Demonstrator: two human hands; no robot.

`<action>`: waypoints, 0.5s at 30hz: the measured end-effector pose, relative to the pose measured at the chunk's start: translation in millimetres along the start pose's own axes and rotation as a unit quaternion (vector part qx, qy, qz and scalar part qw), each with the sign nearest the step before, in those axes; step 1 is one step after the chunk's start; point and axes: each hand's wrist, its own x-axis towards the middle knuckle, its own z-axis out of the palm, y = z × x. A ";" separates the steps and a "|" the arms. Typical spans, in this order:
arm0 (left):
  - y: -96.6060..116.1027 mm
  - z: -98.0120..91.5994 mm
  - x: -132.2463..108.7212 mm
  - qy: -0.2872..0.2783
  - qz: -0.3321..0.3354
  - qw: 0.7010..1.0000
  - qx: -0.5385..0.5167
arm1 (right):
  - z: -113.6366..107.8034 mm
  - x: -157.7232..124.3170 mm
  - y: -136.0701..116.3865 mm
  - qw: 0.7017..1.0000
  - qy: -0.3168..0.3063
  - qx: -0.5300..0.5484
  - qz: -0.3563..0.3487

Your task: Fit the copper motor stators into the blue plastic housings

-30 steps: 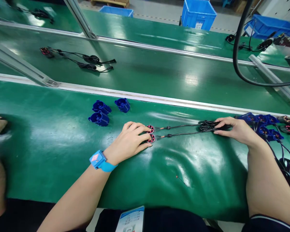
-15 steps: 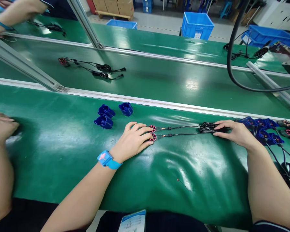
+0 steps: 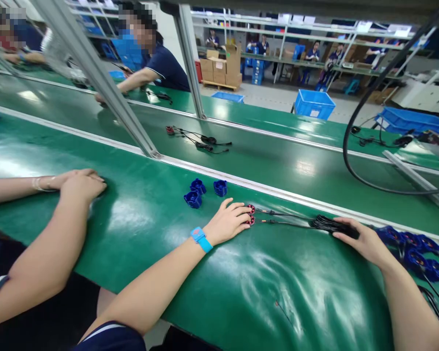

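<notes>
My left hand (image 3: 227, 225), with a blue wrist strap (image 3: 201, 239), lies on the green mat with its fingers spread. Its fingertips rest on two small round red-and-black parts (image 3: 251, 209), side by side. Black cables (image 3: 289, 214) run from these parts to a coiled black cable bundle (image 3: 322, 223). My right hand (image 3: 362, 241) grips that bundle's far end between thumb and fingers. Beyond my left hand stand three blue plastic housings (image 3: 193, 199). Several more blue housings (image 3: 417, 258) with cables sit beside my right forearm.
A metal rail (image 3: 263, 190) edges the bench, with a metal post (image 3: 146, 141) at left. Another cabled part (image 3: 197, 139) lies on the strip beyond. A co-worker's folded hands (image 3: 82, 183) rest at left. A thick black cable (image 3: 347, 146) hangs at right.
The view has tilted up and swung left, bringing more of the room and the neighbouring person into sight. My hands stay on the same parts and cable bundle.
</notes>
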 end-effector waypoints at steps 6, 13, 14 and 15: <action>-5.9 0.4 -3.4 0.009 -0.023 0.994 -0.109 | 2.7 1.9 10.4 1.000 -0.002 -0.004 0.010; -21.2 0.1 0.0 0.087 -0.146 0.968 -0.186 | 8.2 1.8 3.6 0.998 0.019 0.030 0.044; -25.3 1.4 0.3 0.106 -0.167 0.961 -0.194 | 8.6 1.7 3.7 0.998 0.020 0.033 0.049; -29.7 3.0 0.4 0.126 -0.187 0.953 -0.202 | 8.8 1.7 4.3 0.998 0.018 0.034 0.052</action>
